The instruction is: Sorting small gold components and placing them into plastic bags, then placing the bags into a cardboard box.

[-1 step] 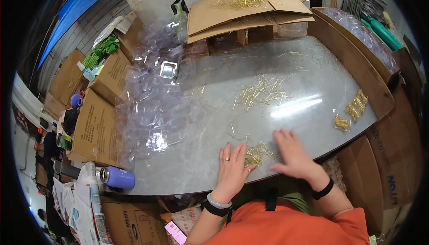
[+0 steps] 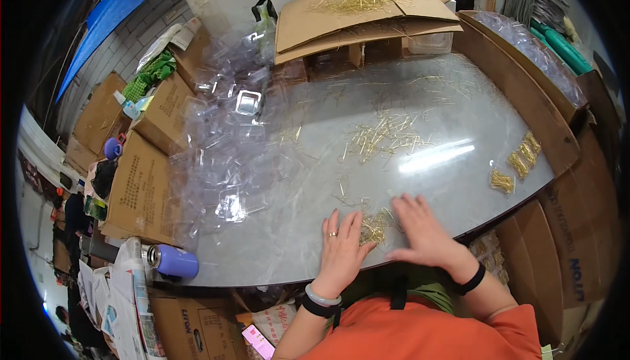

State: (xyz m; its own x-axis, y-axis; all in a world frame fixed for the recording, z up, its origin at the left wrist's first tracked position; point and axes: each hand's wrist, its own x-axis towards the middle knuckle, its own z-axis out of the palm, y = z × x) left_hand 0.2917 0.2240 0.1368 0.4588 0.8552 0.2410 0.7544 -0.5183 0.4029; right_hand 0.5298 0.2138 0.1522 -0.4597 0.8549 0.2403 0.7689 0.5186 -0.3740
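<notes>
**Hands flat around a small heap of gold pins at the near edge**

No difference from the earlier frame can be made out: both hands are seen in the same spots. The left hand [image 2: 341,252] is laid flat with fingers [image 2: 333,223] spread and open, nothing gripped. The right hand [image 2: 423,232] is likewise pressed flat, fingers extended. Between them, at the near edge of the grey surface [image 2: 459,117], a small heap of gold pins [image 2: 374,227] is enclosed, thin, shiny and tangled. A looser scatter of pins [image 2: 384,138] is seen mid-surface, and tidy pin bundles [image 2: 518,163] near the right edge.
</notes>
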